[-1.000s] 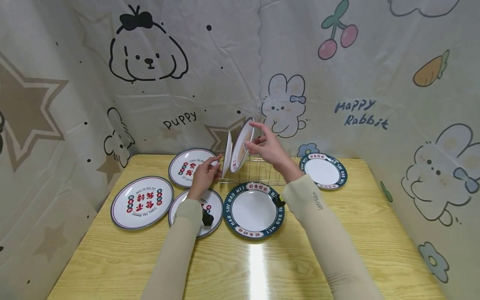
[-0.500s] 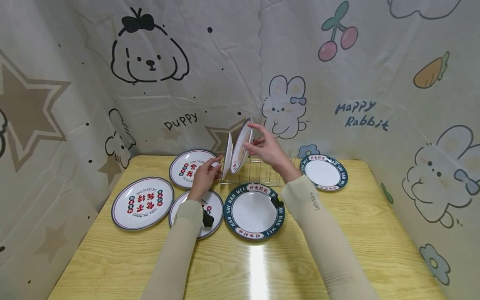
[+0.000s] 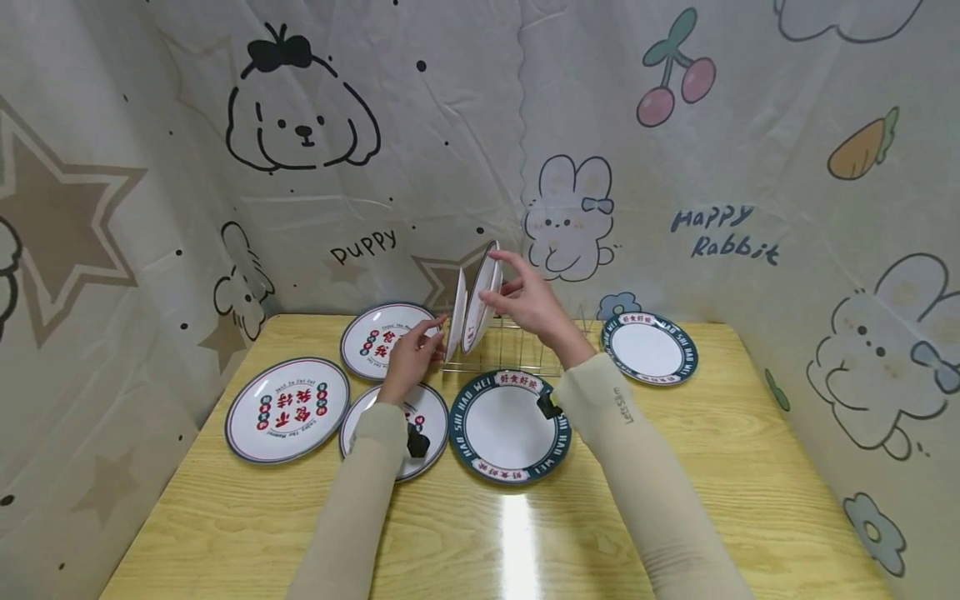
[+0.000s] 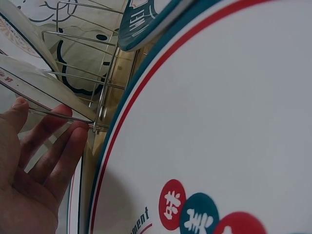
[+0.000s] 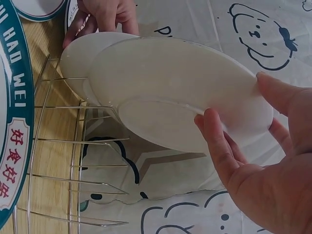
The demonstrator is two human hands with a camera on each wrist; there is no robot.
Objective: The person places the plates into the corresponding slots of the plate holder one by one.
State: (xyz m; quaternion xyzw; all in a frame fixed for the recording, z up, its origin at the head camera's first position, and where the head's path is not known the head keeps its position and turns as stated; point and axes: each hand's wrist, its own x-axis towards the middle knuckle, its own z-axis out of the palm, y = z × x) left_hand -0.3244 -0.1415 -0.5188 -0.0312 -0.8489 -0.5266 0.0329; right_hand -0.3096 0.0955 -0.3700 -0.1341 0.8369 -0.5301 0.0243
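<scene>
My right hand (image 3: 528,300) grips a white dark-rimmed plate (image 3: 478,300) by its upper edge, thumb and fingers on opposite faces. The plate leans over the wire dish rack (image 5: 73,141), its pale underside facing the right wrist camera. Just left of it, another white plate (image 3: 454,317) stands on edge at the rack's left end. My left hand (image 3: 408,358) is at that same end, its thumb and fingertips pinching around the end wire beside the standing plate's rim. The rack's left end is partly hidden by the plates and hand.
Three white plates with red lettering, one far left (image 3: 288,410), one behind my left hand (image 3: 375,333) and one under my left wrist (image 3: 395,467), lie on the wooden table (image 3: 450,542). Two teal-rimmed plates lie before the rack (image 3: 510,425) and to its right (image 3: 649,348). A printed curtain (image 3: 450,125) surrounds the table.
My right hand has shifted slightly left and turned the plate steeper, closer to the standing plate. My left hand has stayed at the rack's end.
</scene>
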